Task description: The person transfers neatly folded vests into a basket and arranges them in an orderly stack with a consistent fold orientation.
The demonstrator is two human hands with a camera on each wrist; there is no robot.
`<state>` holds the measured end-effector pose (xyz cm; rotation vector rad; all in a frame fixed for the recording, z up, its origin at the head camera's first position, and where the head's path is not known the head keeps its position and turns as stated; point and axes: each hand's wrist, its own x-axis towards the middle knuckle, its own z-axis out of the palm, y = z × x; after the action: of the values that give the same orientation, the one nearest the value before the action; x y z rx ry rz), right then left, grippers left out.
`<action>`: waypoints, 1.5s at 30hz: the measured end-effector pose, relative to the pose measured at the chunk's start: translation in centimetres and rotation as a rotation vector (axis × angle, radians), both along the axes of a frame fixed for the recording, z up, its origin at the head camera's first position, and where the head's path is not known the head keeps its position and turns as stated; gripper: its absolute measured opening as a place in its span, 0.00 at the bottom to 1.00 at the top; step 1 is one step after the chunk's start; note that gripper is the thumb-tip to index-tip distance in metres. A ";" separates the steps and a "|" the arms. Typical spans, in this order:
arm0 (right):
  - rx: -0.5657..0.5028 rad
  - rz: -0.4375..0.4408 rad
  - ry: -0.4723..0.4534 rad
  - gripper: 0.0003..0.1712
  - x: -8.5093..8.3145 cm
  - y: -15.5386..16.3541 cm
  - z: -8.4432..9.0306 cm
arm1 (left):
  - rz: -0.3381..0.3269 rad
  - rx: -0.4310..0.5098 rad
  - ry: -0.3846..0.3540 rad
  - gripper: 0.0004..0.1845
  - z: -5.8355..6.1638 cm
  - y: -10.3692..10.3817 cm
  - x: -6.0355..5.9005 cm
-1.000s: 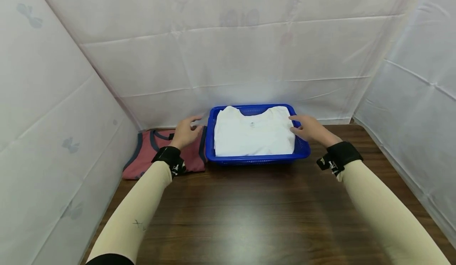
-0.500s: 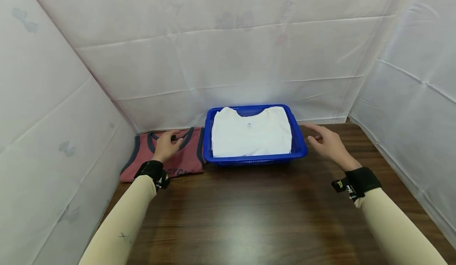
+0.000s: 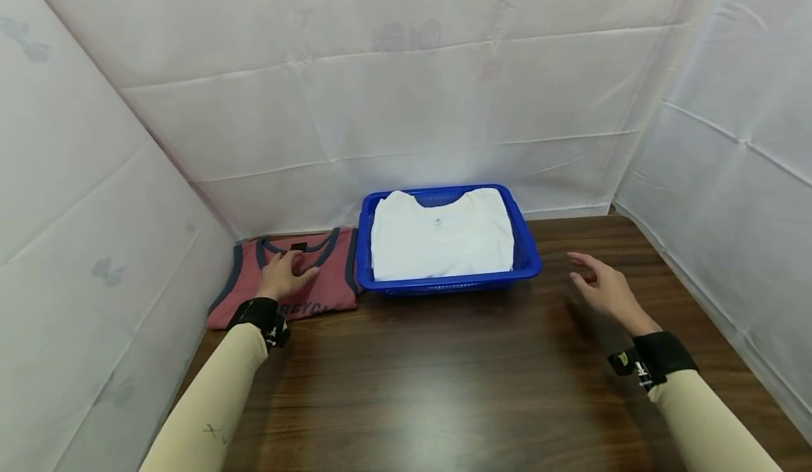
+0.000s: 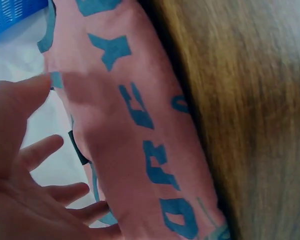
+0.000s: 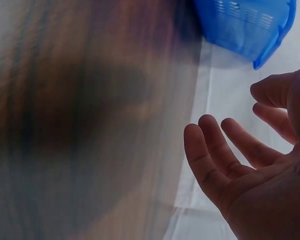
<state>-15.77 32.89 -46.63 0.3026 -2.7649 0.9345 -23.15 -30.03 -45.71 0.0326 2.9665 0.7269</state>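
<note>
A folded white T-shirt (image 3: 440,239) lies inside a blue plastic basket (image 3: 533,261), its neckline toward the back. To the basket's left, a folded pink shirt (image 3: 336,282) with dark blue-grey trim and lettering lies on the table. My left hand (image 3: 282,278) is over the pink shirt with its fingers spread and loosely bent; I cannot tell whether it touches the cloth. In the left wrist view nothing is in that hand (image 4: 30,175). Right of the basket, my right hand (image 3: 605,292) hovers above the table, fingers relaxed and holding nothing, as the right wrist view also shows.
The dark wooden table (image 3: 431,373) extends in front of the basket. White sheeting encloses it, with a back wall (image 3: 406,120), a left wall (image 3: 95,232) and a right wall (image 3: 729,176). Basket and pink shirt both sit close to the back wall.
Both hands have drawn away from the basket's sides. The left moved left over the pink shirt; the right moved right and toward me. The basket and white T-shirt stay in place.
</note>
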 end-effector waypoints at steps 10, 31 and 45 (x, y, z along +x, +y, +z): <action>-0.006 0.012 -0.076 0.25 0.4 0.5 -1.3 | 0.006 -0.077 -0.103 0.42 -0.7 0.0 0.5; 0.033 0.067 -0.145 0.24 -0.1 -0.4 -1.5 | -0.088 -0.190 -0.014 0.42 -1.3 0.6 3.1; 0.050 0.085 -0.170 0.25 -0.3 0.1 -1.5 | -0.132 -0.188 0.062 0.40 -1.4 1.5 7.2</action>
<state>-16.02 33.02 -48.11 0.3679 -2.9552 0.9533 -15.94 -28.57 -47.15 0.2404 3.0408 0.4377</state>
